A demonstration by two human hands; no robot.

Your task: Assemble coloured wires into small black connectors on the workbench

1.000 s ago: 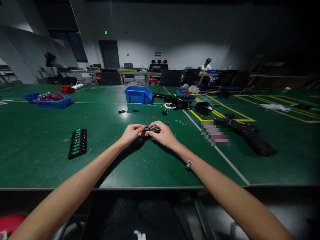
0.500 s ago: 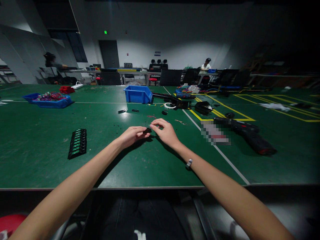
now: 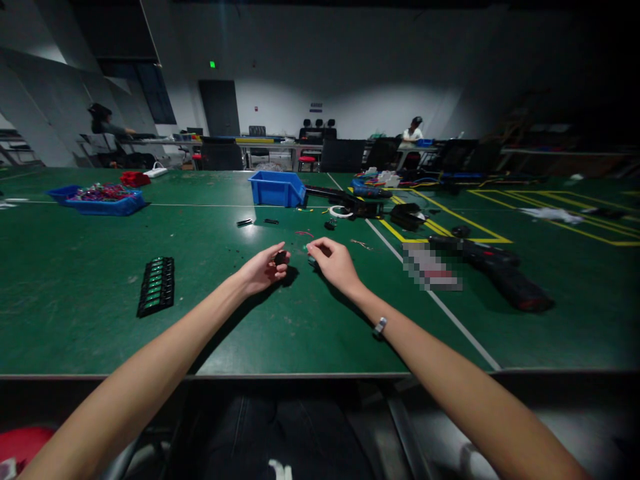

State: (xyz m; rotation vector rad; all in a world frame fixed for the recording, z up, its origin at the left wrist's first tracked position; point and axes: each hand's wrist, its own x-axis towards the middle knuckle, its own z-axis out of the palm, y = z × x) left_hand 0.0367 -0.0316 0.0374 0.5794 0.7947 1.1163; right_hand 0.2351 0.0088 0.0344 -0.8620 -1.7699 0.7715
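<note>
My left hand [image 3: 265, 272] is closed around a small black part [image 3: 281, 258], which rests against its curled fingers with the thumb raised above. A short gap to the right, my right hand [image 3: 334, 264] pinches a tiny green piece [image 3: 305, 247] between thumb and fingertips; its exact kind is too small to make out. Both hands hover low over the green tabletop [image 3: 250, 333]. Left of them lies a black slotted holder [image 3: 156, 287] with several green circuit boards in a row. A thin red wire [image 3: 303, 234] lies just beyond my fingers.
Beyond the hands stands a blue bin [image 3: 277, 189]; two small black parts [image 3: 245, 222] lie before it. A blue tray of coloured wires [image 3: 107, 200] sits far left. On the right are a black power tool [image 3: 500, 267] and black assemblies [image 3: 363, 205]. Two people work in the background.
My hands, which were together at the black part, have drawn apart. The left has turned slightly with the part, and the green piece now shows at my right fingertips.
</note>
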